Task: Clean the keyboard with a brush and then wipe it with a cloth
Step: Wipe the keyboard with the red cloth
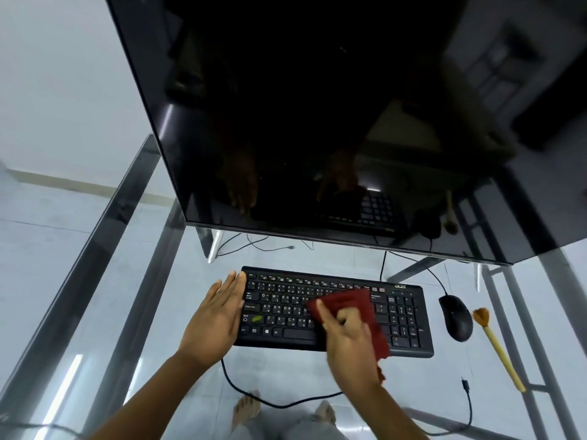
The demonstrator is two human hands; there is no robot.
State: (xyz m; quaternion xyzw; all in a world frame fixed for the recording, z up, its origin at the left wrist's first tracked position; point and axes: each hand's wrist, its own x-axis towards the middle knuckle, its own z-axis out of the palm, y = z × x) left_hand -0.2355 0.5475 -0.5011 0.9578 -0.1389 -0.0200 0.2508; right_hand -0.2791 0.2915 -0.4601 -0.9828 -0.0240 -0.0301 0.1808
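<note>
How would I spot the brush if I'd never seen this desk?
Find the black keyboard on the glass desk; right of it lies a black mouse. Just beyond lies the brush, the only pale yellow stick, tipped with an orange-brown tuft.

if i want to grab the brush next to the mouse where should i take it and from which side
Take the brush by its long yellow handle, around the middle, coming from above on the right, the side away from the mouse. It lies flat on the glass desk with the bristle head pointing away from the person and the handle end nearest, free of clutter. The right hand would probably need to put down the red cloth first.
</note>
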